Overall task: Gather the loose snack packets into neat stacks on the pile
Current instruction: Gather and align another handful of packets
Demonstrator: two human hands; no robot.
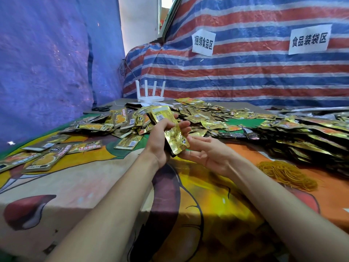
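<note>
Packet stack [174, 138] held in left grip [160, 141]

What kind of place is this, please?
Probably a makeshift food-packing workshop: paper signs on the striped tarpaulin name bundling and bagging areas, loose snack packets cover the table, and rubber bands lie heaped nearby.

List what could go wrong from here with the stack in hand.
1. The left hand alone grips the packet stack, tilted above the tablecloth. The foil looks slick, so packets may slide out.
2. The right hand lies open at the stack's lower end and would probably give little support if it shifts.
3. The loose packets lie at mixed angles, so added ones may sit crooked.
</note>
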